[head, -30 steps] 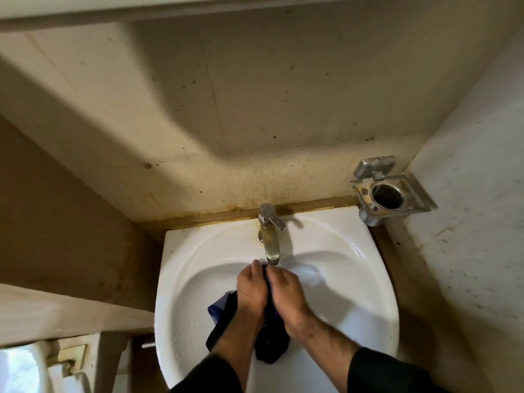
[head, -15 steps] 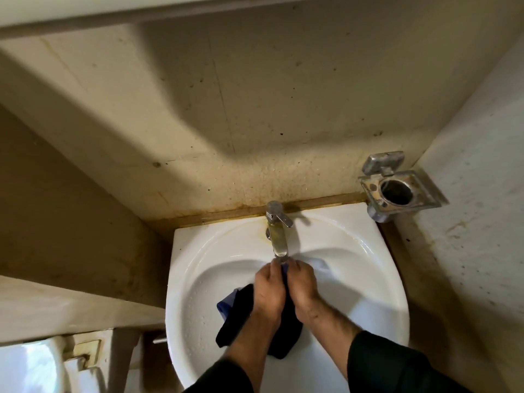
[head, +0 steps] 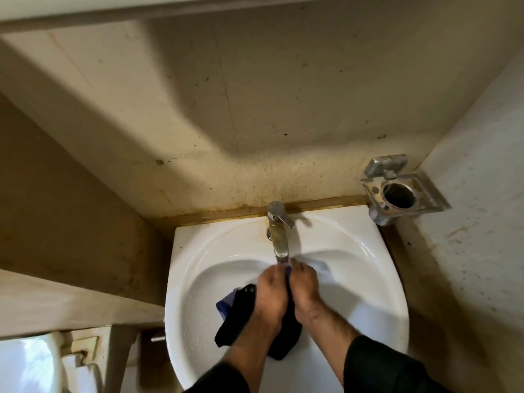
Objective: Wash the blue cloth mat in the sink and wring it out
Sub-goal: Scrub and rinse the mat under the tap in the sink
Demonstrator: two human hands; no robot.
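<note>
The blue cloth mat [head: 235, 316] hangs dark and wet over the white sink [head: 198, 268], bunched between both hands. My left hand [head: 270, 293] grips its upper part, fingers curled toward the spout. My right hand [head: 304, 287] grips the same bunch from the right, pressed close against the left hand. A small blue tip of cloth shows between the fingertips right under the metal tap [head: 279, 236]. The lower end of the mat droops toward the sink's front behind my left forearm.
A metal holder [head: 402, 191] with a round hole is fixed to the right wall beside the sink. Stained beige walls close in on three sides. A white toilet tank [head: 25, 364] sits at the lower left below a ledge.
Both hands stay clasped on the mat under the tap, shifting only slightly together. The camera view has drifted, so the sink sits further right in frame.
</note>
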